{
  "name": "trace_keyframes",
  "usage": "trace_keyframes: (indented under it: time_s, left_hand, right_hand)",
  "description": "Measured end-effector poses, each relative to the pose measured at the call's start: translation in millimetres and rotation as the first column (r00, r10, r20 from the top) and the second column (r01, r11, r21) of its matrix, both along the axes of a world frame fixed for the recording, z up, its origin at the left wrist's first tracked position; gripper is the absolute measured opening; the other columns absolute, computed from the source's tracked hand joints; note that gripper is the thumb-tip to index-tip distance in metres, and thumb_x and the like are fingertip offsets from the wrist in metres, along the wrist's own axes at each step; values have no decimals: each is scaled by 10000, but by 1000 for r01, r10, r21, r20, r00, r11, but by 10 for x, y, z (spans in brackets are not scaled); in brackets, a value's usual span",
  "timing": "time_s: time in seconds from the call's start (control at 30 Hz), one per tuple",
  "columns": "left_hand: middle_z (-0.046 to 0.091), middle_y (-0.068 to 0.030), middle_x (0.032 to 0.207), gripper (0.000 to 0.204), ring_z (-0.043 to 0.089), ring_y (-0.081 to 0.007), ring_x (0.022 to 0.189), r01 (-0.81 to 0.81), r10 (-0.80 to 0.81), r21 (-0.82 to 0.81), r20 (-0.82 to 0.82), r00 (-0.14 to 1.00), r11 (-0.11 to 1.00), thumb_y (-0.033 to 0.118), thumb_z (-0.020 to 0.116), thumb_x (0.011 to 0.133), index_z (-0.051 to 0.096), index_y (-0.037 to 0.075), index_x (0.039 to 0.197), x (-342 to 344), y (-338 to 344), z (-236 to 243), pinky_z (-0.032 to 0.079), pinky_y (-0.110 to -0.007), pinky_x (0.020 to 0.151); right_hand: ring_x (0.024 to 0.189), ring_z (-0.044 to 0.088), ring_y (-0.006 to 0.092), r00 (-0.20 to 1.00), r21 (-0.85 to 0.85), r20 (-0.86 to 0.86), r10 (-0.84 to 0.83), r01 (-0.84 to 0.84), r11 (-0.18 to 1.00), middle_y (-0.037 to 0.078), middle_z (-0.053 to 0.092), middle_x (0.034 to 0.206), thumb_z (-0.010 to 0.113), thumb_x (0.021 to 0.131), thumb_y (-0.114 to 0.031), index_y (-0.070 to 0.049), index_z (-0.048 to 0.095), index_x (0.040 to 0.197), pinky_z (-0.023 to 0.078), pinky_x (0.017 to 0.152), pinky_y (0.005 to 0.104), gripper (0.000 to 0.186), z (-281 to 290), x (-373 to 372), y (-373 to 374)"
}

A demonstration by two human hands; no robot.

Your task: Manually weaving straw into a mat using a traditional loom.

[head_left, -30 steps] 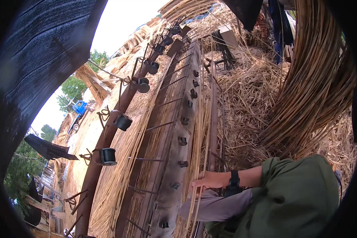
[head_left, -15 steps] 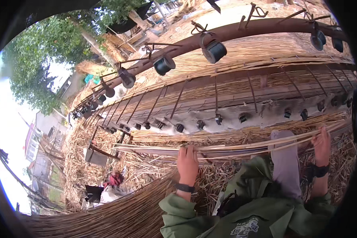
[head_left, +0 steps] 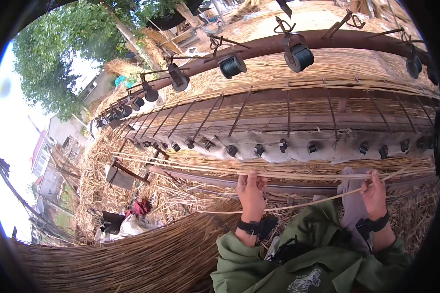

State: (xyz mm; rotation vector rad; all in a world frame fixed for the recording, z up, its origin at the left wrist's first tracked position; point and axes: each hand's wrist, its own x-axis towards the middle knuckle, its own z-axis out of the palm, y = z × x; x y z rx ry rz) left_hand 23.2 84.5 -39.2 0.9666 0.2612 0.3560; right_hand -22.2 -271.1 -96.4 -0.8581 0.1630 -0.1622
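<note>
Several long pale reed stalks [head_left: 308, 174] stretch sideways before me, between my lap and the loom-like frame. My left hand [head_left: 252, 198] is closed around them, thumb up against the stalks. My right hand [head_left: 375, 198] pinches the stalks over my grey-clad leg. One reed stalk [head_left: 298, 205] slants apart from the bundle, its left end lower, passing through my right fingers. Just beyond lies a dark metal rail [head_left: 293, 188], partly hidden by stalks and hands.
A rusty pipe [head_left: 347, 41] carries hanging spools of dark wire [head_left: 299, 57]. Below it, a row of smaller spools [head_left: 283, 145] hangs before pale cloth [head_left: 298, 154]. A reed mat [head_left: 132, 268] curves at lower left. Loose straw [head_left: 98, 195] covers the ground.
Both hands have drawn closer together, the left moving right and the right moving left. One stalk has separated from the bundle and now slants down to the left. My view has shifted slightly.
</note>
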Motion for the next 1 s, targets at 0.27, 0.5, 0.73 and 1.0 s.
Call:
trace_keyframes:
  time_s: [0.27,0.5,0.73,1.0]
  left_hand:
    - [627,-82,834,129,514,-90,574,-198,194,40,92,977,979,135,561,951,471,55,905,275,976,359,438,-200,510]
    - [649,-113,900,164,529,-106,587,-38,26,77,161,987,996,115,549,951,390,76,972,462,493,350,418,-227,516]
    - [642,-84,853,101,534,-98,594,-13,4,86,102,995,996,101,538,948,454,111,1002,650,1059,590,450,-218,516]
    - [645,-121,927,78,547,-132,596,75,-73,-23,74,995,997,94,521,954,457,92,1000,740,470,273,462,-254,521]
  right_hand:
    - [620,487,65,956,54,21,-292,290,955,-26,515,807,554,966,-263,-96,545,1060,384,486,197,191,161,-10,-888]
    - [585,467,66,993,77,99,-67,59,995,-22,501,754,532,976,-278,-96,560,1049,370,509,215,198,150,196,72]
    - [573,453,58,983,54,167,-70,62,997,-26,467,725,528,976,-307,-93,560,1038,355,519,207,225,481,154,-133]
    - [634,532,110,965,-31,111,238,-236,971,22,582,792,582,948,-253,-40,599,1104,422,562,245,265,542,520,1286]
